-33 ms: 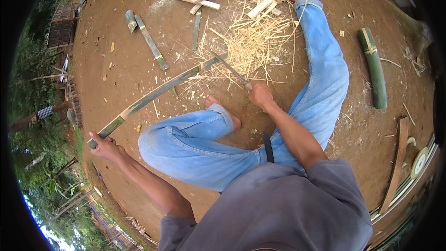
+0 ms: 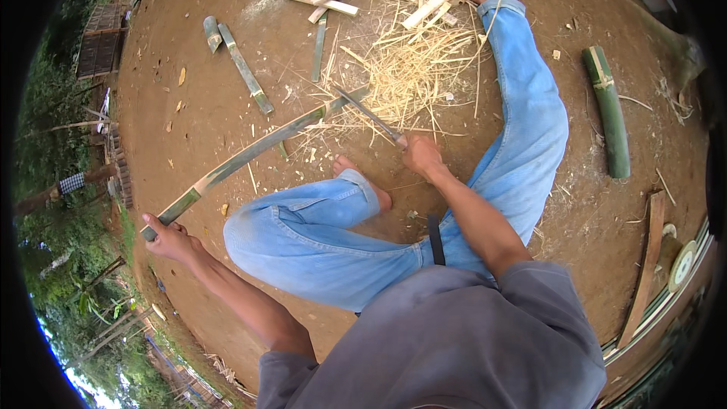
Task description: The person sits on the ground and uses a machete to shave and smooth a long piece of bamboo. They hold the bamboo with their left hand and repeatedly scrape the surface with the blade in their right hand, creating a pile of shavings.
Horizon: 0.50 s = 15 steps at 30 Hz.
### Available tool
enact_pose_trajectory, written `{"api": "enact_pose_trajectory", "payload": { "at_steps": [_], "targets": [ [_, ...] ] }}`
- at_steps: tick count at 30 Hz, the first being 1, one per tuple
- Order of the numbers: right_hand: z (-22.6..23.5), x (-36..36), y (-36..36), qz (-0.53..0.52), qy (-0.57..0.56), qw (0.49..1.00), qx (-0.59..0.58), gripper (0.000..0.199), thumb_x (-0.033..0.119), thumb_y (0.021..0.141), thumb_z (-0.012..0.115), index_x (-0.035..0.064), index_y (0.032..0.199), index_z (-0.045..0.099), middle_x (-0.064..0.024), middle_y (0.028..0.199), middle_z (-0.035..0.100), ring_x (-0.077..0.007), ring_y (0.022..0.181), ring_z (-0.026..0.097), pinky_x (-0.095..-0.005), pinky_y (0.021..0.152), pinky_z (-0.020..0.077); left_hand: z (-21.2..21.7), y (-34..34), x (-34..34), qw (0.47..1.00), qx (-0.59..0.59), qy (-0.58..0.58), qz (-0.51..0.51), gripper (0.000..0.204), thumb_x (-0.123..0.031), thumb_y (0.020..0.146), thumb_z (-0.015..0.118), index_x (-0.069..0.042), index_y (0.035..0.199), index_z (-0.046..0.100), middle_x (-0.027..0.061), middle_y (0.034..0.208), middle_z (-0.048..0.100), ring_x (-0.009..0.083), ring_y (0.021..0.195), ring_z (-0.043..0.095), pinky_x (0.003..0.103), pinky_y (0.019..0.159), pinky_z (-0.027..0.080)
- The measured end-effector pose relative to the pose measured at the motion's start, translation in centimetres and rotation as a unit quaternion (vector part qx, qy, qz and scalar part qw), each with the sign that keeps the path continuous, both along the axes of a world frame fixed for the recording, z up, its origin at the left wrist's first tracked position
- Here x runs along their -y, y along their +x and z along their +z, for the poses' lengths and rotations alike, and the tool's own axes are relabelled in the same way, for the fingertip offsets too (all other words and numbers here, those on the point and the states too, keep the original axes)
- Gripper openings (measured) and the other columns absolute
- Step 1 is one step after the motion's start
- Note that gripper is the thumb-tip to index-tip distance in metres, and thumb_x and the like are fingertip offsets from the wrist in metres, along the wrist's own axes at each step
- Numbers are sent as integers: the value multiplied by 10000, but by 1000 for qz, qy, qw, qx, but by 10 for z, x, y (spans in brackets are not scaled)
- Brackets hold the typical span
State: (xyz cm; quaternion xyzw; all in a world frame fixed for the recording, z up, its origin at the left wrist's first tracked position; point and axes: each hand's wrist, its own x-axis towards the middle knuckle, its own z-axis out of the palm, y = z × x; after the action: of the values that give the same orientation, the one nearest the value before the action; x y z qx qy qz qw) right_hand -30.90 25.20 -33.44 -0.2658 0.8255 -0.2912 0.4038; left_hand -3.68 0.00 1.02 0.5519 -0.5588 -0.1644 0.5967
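Left hand [image 2: 173, 241] clamped on the near, left end of the bamboo strip [image 2: 247, 155], right hand [image 2: 422, 156] wrapped round the knife [image 2: 373, 117], blade crossing the strip's far, right end by the shavings [image 2: 413, 68]! Looks like trimming; another stroke calls for a steady strip.

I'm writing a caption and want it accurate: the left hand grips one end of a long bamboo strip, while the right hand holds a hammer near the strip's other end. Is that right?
Not quite: the head view shows the right hand holding a long-bladed knife, not a hammer. The left hand does grip one end of the long bamboo strip.
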Motion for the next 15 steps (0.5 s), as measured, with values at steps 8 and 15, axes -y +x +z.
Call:
{"api": "enact_pose_trajectory", "payload": {
  "at_steps": [8, 15],
  "targets": [
    [-37, 0, -10, -98, 48, 993, 45, 522, 416, 960, 489, -77, 999, 655, -347, 1005, 638, -468, 1005, 625, -508, 861, 485, 9, 5, 78, 994, 10, 39, -103, 346, -314, 916, 699, -56, 807, 496, 27, 620, 532, 78, 453, 472, 199, 353, 309],
    [-65, -1, -11, -63, 44, 994, 78, 545, 435, 952, 494, -83, 1015, 650, -343, 999, 643, -472, 1011, 622, -495, 881, 475, 23, -42, 166, 994, 60, 43, -85, 366, -292, 829, 793, -16, 864, 556, 60, 643, 581, 111, 441, 499, 237, 365, 365]
  ]
}}
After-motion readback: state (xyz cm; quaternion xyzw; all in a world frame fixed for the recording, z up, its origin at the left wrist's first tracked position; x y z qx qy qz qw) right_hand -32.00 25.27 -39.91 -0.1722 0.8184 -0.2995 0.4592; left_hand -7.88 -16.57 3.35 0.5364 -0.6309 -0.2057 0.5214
